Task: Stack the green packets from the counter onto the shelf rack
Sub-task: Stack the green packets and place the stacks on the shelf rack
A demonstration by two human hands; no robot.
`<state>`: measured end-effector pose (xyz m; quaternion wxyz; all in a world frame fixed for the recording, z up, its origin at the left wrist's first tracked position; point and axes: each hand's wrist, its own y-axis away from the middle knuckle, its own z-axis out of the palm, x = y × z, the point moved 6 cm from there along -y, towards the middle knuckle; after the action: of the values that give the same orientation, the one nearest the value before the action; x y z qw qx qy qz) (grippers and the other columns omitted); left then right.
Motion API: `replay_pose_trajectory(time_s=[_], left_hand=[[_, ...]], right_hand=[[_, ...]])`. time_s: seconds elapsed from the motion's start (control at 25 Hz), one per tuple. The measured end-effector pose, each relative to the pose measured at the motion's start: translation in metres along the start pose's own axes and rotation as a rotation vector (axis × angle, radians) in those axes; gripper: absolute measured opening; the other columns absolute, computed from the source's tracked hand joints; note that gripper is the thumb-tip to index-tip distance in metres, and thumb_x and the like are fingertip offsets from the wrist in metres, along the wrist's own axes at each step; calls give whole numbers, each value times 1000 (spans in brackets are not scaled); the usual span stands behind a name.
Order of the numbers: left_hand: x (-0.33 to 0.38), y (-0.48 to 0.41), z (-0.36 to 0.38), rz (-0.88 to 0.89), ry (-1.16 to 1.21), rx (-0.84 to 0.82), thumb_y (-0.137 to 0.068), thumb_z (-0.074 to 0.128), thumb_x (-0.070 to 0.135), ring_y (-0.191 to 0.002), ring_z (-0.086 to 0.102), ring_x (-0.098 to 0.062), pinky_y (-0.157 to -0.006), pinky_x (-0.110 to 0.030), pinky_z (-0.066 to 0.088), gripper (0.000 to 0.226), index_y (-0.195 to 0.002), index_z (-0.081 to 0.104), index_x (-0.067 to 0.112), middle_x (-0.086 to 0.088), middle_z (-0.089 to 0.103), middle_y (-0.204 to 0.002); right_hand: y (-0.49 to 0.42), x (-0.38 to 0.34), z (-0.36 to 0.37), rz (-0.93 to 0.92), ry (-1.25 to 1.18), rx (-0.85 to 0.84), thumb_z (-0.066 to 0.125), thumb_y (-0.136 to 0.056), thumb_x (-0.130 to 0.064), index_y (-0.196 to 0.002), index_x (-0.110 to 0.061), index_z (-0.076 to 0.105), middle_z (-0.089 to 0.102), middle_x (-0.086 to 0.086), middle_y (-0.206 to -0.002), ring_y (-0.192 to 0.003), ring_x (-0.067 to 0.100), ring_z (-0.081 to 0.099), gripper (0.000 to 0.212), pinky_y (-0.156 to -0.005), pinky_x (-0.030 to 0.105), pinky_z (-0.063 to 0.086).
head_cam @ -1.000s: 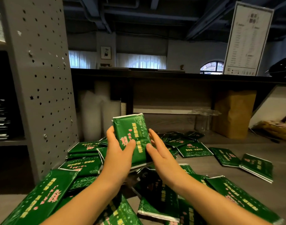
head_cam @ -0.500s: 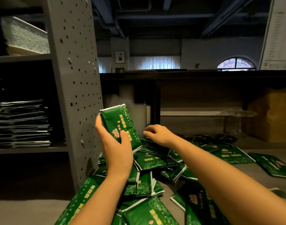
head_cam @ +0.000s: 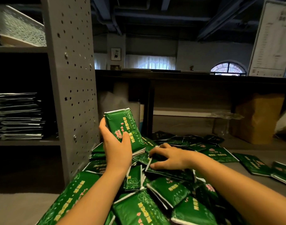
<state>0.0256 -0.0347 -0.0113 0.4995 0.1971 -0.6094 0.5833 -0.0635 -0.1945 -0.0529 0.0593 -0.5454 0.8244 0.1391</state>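
Several green packets (head_cam: 170, 190) with gold and pink print lie heaped on the grey counter (head_cam: 246, 182). My left hand (head_cam: 116, 146) grips a small upright stack of green packets (head_cam: 121, 124) above the heap, thumb across the front. My right hand (head_cam: 170, 157) lies on a dark green packet (head_cam: 173, 172) on top of the heap, fingers curled over its far edge and thumb at its near side. To the left stands the grey shelf rack (head_cam: 72, 88), with a pile of flat packets (head_cam: 17, 116) on its middle shelf.
The rack's perforated side panel stands right beside the heap. A brown paper bag (head_cam: 259, 117) and a clear plastic piece (head_cam: 226, 115) sit at the back right under a dark upper ledge (head_cam: 204, 76). More packets (head_cam: 259, 165) lie scattered to the right.
My right hand left the held stack and dropped onto a packet in the heap, then drew nearer. My left hand kept the stack upright. The view turned left, showing the rack shelves.
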Motion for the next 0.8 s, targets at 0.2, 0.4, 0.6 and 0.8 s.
replay_pose_trajectory(time_s=[0.2,0.4,0.6,0.8], left_hand=[[3,18,25,-31,4,-229,-90,52,-1,-86,54,5,-63,-8,44,62,-139,23,25,20,49,-102],[9,30,38,12,-19,-322,-90,54,-1,-89,59,1,-61,-7,49,55,-125,31,36,14,55,-106],[9,33,38,-12,5,-314,-91,54,0,-90,61,-6,-59,-9,51,54,-126,31,34,10,56,-106],[5,32,38,-67,26,-315,-90,54,-1,-88,60,-4,-56,-9,50,55,-130,31,29,13,54,-105]], right_hand=[[48,36,-7,67,-113,75,58,-86,-52,-147,-43,8,11,-1,-159,-143,21,22,80,-114,36,26],[60,47,-5,118,41,259,55,-88,-53,-135,-14,48,54,9,-134,-118,22,53,61,-101,37,44],[67,39,-11,8,66,365,56,-92,-37,-108,-16,64,67,2,-104,-94,19,63,28,-83,36,53],[85,39,-31,10,157,591,45,-97,-40,-81,-15,56,54,-3,-83,-75,18,54,32,-64,35,42]])
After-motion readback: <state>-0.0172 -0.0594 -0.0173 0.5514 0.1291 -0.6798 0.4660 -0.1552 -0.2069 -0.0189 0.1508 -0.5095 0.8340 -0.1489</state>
